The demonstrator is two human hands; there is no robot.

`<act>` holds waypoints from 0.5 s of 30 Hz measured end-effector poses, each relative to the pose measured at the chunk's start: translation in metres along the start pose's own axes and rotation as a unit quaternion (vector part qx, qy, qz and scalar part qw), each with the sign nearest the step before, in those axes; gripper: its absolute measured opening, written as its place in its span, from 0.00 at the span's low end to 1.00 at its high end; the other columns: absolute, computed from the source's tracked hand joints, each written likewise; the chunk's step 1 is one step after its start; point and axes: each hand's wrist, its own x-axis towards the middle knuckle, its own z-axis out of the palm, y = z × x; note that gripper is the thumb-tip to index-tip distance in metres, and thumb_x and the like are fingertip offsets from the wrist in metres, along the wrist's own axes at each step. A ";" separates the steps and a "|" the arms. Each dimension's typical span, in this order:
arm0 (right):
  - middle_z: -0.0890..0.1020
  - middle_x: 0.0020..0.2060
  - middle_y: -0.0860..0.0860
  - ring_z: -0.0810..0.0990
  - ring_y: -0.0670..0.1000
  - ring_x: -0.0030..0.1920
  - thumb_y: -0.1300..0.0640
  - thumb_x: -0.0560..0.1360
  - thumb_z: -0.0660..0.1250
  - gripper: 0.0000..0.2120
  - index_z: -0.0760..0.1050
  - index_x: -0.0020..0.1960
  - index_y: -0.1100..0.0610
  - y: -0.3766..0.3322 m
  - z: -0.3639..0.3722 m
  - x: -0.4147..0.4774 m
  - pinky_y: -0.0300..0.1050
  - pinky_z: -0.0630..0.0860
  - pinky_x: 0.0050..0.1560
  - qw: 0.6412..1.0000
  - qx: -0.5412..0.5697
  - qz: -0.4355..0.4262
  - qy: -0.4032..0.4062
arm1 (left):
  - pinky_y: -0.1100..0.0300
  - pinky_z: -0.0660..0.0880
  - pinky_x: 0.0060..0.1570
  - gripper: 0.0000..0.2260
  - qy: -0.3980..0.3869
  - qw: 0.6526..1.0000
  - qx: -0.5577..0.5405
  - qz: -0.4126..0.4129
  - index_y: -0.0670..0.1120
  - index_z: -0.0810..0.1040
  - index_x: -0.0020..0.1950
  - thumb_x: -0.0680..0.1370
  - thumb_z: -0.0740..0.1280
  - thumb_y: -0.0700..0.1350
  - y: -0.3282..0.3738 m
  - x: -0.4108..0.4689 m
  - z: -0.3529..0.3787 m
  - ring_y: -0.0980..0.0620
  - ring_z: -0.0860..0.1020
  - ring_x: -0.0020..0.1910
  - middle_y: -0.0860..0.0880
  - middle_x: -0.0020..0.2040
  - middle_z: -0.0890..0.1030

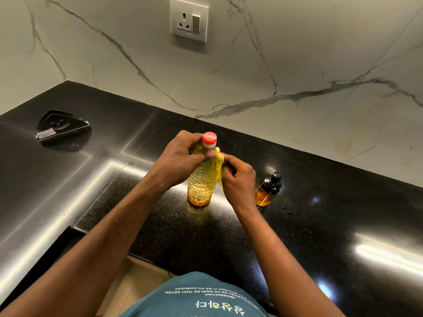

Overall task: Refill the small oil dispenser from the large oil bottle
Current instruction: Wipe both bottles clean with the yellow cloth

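A large clear oil bottle (201, 186) with yellow oil and a red cap (209, 138) stands upright on the black counter (320, 225). My left hand (180, 159) grips its neck just below the cap. My right hand (238, 179) pinches a yellow strip of plastic (219, 165) that hangs off the bottle's shoulder. The small oil dispenser (268, 189), amber glass with a black pump top, stands to the right of the bottle, close to my right hand but apart from it.
A dark triangular dish (63, 125) sits at the back left of the counter. A marble wall with a power socket (189, 19) rises behind. The counter's front edge (100, 236) steps inward at the left, near my left forearm.
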 end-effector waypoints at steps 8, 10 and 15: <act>0.89 0.47 0.47 0.86 0.43 0.46 0.62 0.81 0.69 0.10 0.87 0.58 0.55 -0.019 -0.005 0.000 0.45 0.84 0.48 1.000 0.018 0.006 0.013 | 0.50 0.73 0.68 0.23 -0.013 1.000 0.013 0.015 0.50 0.73 0.75 0.81 0.71 0.44 -0.002 0.004 -0.002 0.50 0.74 0.68 0.49 0.67 0.76; 0.88 0.50 0.49 0.86 0.43 0.49 0.63 0.81 0.69 0.10 0.86 0.59 0.57 -0.023 -0.004 0.000 0.42 0.83 0.51 0.999 0.028 -0.012 0.025 | 0.49 0.72 0.70 0.25 -0.020 1.000 0.012 0.013 0.51 0.70 0.78 0.81 0.70 0.43 -0.002 0.004 -0.003 0.50 0.73 0.70 0.49 0.70 0.75; 0.86 0.53 0.49 0.84 0.43 0.54 0.63 0.82 0.67 0.11 0.83 0.62 0.56 -0.030 0.002 0.002 0.37 0.81 0.54 0.998 0.029 -0.042 0.030 | 0.51 0.72 0.70 0.26 -0.023 0.999 0.013 0.021 0.51 0.68 0.79 0.81 0.70 0.42 -0.003 0.004 -0.001 0.50 0.73 0.70 0.49 0.71 0.75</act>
